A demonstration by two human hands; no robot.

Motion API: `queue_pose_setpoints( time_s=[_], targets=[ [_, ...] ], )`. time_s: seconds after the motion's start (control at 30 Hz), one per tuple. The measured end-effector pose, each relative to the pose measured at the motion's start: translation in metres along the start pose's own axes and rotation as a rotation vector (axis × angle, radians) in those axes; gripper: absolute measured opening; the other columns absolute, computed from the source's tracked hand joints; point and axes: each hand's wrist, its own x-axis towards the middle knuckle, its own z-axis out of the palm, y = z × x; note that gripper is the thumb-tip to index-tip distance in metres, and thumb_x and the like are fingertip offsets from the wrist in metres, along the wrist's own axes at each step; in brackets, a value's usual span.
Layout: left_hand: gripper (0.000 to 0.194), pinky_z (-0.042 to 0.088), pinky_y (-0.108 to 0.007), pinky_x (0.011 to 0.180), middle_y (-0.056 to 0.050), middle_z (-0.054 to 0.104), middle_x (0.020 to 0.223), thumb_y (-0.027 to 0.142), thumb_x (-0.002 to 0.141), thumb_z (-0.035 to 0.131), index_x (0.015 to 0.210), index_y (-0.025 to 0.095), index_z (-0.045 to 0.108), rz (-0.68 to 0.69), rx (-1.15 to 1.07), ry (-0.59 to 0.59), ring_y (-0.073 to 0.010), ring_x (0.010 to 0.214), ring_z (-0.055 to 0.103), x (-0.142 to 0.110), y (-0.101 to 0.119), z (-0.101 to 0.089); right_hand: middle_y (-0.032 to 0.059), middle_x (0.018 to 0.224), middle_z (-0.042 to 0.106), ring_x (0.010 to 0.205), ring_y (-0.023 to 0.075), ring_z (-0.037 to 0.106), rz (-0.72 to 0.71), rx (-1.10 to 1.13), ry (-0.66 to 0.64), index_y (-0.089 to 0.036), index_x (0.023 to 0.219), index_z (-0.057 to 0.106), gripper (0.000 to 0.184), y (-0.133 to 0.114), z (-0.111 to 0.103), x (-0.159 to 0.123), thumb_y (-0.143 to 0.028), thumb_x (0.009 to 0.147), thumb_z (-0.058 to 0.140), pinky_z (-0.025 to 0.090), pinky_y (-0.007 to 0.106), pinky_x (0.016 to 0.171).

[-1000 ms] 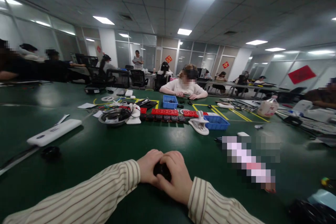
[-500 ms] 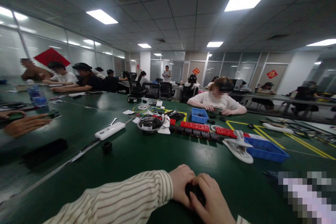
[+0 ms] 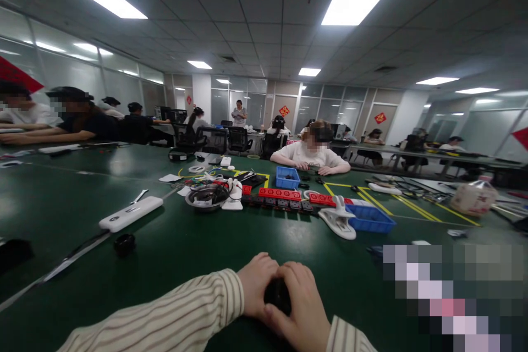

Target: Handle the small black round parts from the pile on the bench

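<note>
At the near edge of the green table, a small rounded black object sits between my two hands; its kind I cannot make out. My left hand curls round its left and far side, fingers partly hidden. From the right, my right hand wraps it, with the thumb across the near side and the fingers over the top. Both hands are closed on it, close to the tabletop. A small black round part lies apart, to the left of my hands.
Left of me lies a white power strip. Ahead are a metal bowl of cables, a row of red and black sockets, a white clamp-like stand and blue bins. A person sits across the green table.
My view has turned to the right, so the table things appear further left. Both hands stay round the black object; the right hand's fingers now reach further over its top.
</note>
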Motion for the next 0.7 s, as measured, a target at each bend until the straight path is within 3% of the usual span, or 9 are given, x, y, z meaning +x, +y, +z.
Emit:
queue_pose_setpoints(
  time_s=[0.07,0.23,0.5,0.6,0.7],
  targets=[
    [0.058,0.025,-0.046,0.102,-0.004,0.057,0.092,0.055,0.056,0.07,0.096,0.017,0.053,-0.003,0.02,-0.003,-0.0236,0.089,0.054,-0.001,0.001,0.0,0.0055,0.085,0.051,0.078,0.0212,0.047,0.095,-0.06,-0.015,-0.017,0.085,0.05,0.031,-0.001,0.002,-0.001,-0.042,0.072,0.062,0.039,0.037,0.071],
    [0.044,0.032,-0.042,0.097,-0.003,0.058,0.087,0.046,0.051,0.074,0.079,0.017,0.056,0.032,-0.016,0.015,-0.0226,0.083,0.055,-0.001,0.001,0.001,0.0042,0.084,0.051,0.079,0.0203,0.047,0.183,-0.057,-0.093,-0.017,0.079,0.051,0.012,-0.004,0.003,-0.001,-0.019,0.07,0.06,0.039,0.035,0.072],
    [0.039,0.042,-0.03,0.076,0.001,0.054,0.082,0.034,0.043,0.08,0.072,0.019,0.059,0.149,-0.098,0.012,-0.0193,0.078,0.052,0.0,-0.01,0.008,0.0045,0.084,0.052,0.081,0.0182,0.046,-0.071,0.171,-0.123,-0.018,0.08,0.05,0.023,-0.003,-0.004,-0.002,-0.01,0.061,0.04,0.037,0.033,0.074],
    [0.038,0.04,-0.03,0.077,0.002,0.053,0.082,0.035,0.043,0.08,0.071,0.02,0.06,0.177,-0.123,0.025,-0.0191,0.079,0.051,0.0,-0.011,0.012,0.0037,0.081,0.052,0.079,0.0173,0.046,-0.163,0.22,-0.115,-0.018,0.081,0.048,0.029,-0.004,-0.007,-0.001,-0.012,0.055,0.037,0.036,0.032,0.073],
    [0.044,0.04,-0.032,0.08,0.001,0.054,0.086,0.036,0.043,0.08,0.079,0.02,0.059,0.151,-0.115,-0.002,-0.0208,0.082,0.051,0.0,-0.008,0.009,0.0035,0.08,0.053,0.077,0.0173,0.046,-0.193,0.217,-0.077,-0.018,0.082,0.047,0.025,-0.006,-0.01,0.001,-0.017,0.059,0.038,0.035,0.034,0.075]
  ],
)
